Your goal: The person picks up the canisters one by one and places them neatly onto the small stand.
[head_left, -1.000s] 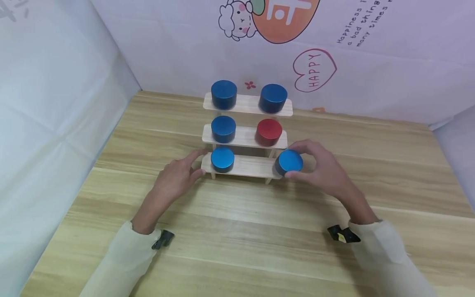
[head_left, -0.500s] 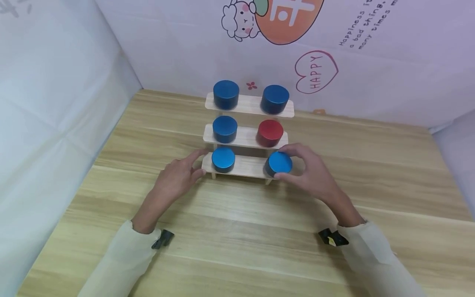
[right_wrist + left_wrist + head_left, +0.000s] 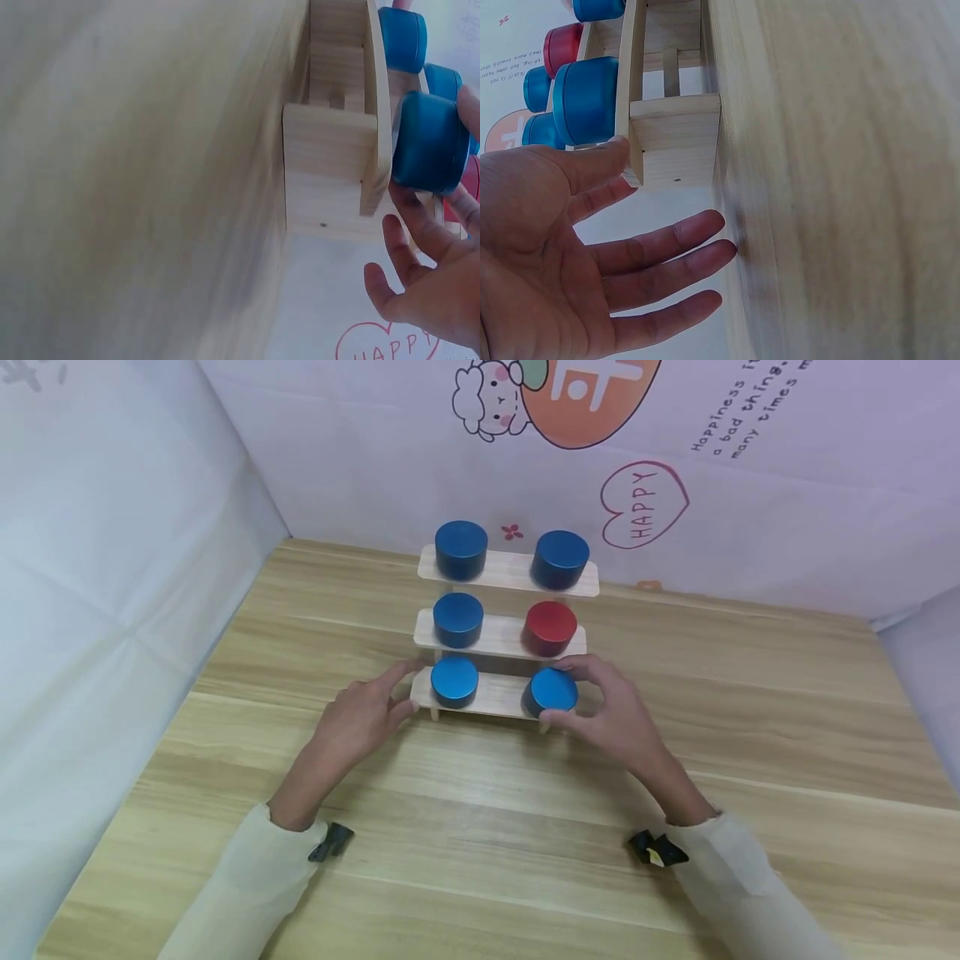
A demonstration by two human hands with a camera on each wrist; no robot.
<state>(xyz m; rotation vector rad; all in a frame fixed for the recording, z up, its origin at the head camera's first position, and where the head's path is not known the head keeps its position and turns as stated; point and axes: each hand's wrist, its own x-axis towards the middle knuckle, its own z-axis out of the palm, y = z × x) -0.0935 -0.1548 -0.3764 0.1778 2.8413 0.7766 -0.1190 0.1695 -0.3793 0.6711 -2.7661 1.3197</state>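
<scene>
My right hand (image 3: 615,716) grips a round blue tin (image 3: 553,690) between thumb and fingers at the right end of the lowest step of a wooden three-step stand (image 3: 502,692). In the right wrist view this tin (image 3: 429,142) is close over the step's board, slightly tilted. My left hand (image 3: 360,720) pinches the left end of that step with thumb and index finger; its other fingers stretch out below, in the left wrist view. Beside it stands another blue tin (image 3: 454,682). The middle step holds a blue tin (image 3: 458,620) and a red tin (image 3: 551,628).
Two more blue tins (image 3: 461,550) stand on the top step, one at each end. The stand is on a wood-grain table (image 3: 465,827). Behind it rises a white printed cloth (image 3: 360,460), and another white cloth (image 3: 112,568) hangs on the left.
My right hand has moved left with the blue tin, from beyond the right end of the lowest step to over that end. My left hand has stayed at the stand.
</scene>
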